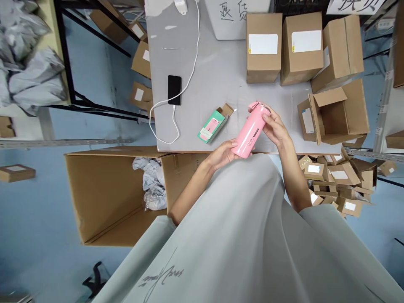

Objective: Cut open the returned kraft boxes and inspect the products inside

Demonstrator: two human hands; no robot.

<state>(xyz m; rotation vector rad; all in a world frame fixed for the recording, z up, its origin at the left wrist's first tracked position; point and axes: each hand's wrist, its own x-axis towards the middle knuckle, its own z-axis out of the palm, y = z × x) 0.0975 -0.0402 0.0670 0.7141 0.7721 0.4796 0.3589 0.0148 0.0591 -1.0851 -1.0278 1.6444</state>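
Note:
A pink bottle [250,131] with dark lettering on its side is held tilted over the front edge of the table, its lidded end pointing away from me. My left hand [223,154] grips its base, fingers partly hidden beneath. Around the lid end, my right hand [275,125] is closed on the bottle. Just left of it lies a small green box [214,125] with a pink bottle printed on it; its flap at the far end stands open.
On the grey table [221,71] are a phone [174,89] with a white cable [196,54], several cardboard boxes [264,67] and an open carton [334,115] at right. A large open carton [107,198] holding grey plastic bags stands left below. Small boxes [337,176] are heaped at lower right.

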